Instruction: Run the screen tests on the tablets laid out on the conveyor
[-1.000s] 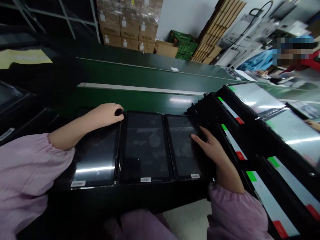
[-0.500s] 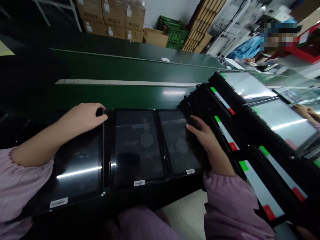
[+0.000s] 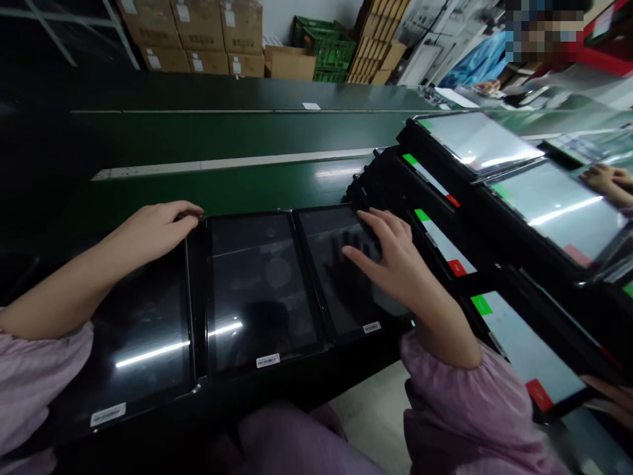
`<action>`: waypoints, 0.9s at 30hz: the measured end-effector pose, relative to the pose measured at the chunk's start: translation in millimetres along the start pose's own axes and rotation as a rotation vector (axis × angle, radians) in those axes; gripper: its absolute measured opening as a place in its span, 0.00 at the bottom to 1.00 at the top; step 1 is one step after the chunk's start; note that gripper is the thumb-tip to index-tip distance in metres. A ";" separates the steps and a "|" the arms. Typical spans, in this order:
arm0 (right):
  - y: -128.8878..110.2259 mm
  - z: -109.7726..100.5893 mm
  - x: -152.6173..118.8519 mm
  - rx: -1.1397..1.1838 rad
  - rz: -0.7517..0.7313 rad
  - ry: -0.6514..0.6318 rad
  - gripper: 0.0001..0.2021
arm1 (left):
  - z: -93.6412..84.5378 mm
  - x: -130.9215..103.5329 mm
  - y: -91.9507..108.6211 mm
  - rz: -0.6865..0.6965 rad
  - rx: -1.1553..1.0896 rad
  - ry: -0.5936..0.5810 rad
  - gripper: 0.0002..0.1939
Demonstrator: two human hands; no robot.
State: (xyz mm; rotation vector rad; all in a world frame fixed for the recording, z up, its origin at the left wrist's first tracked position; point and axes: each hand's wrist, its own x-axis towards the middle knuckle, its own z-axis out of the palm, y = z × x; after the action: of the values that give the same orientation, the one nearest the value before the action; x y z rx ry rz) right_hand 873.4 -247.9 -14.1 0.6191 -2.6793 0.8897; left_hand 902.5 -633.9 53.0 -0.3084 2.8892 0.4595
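Three dark screen panels with small white labels lie side by side: a left panel (image 3: pixel 143 330), a middle panel (image 3: pixel 262 290) and a right panel (image 3: pixel 326 264). At the top edge of the left panel rests my left hand (image 3: pixel 158 231), thumb and fingers close together at its corner; whether they pinch anything is hidden. My right hand (image 3: pixel 390 257) hovers over the right panel with thumb and fingers spread, and its reflection shows in the dark glass. Nothing is between its fingers.
On the right stand black trays with lit screens (image 3: pixel 514 145) bearing green and red marks. Another person's hands (image 3: pixel 606 178) are at the right edge. Behind lies a green bench (image 3: pixel 237 138); beyond it are cardboard boxes (image 3: pixel 198 26), green crates (image 3: pixel 324 46) and a person in blue (image 3: pixel 479 59).
My right hand has opened and shifted a little up and left over the right panel. The view has moved slightly. A hand by the lower right lit screen shows more.
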 end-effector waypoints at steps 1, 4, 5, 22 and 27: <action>-12.4 1.3 1.7 -0.011 -0.069 -0.025 0.31 | 1.0 5.3 3.5 0.028 -0.027 0.016 0.28; -39.0 18.2 15.0 0.006 -0.194 -0.096 0.26 | 7.6 22.0 13.2 0.116 -0.013 0.005 0.27; -43.2 27.0 20.3 0.017 -0.201 -0.104 0.23 | 9.8 26.1 14.6 0.145 0.001 0.001 0.26; -43.9 80.2 26.8 0.093 -0.251 -0.073 0.15 | 12.0 25.0 -15.9 0.208 -0.008 -0.139 0.34; -44.2 79.5 30.9 0.022 -0.328 -0.046 0.14 | 10.3 24.4 -17.4 0.221 -0.017 -0.158 0.36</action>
State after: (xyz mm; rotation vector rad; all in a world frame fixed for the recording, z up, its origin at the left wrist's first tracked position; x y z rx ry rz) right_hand 858.9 -338.5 -42.7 1.0570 -2.5049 0.8217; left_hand 884.8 -650.9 32.9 0.0450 2.7763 0.5194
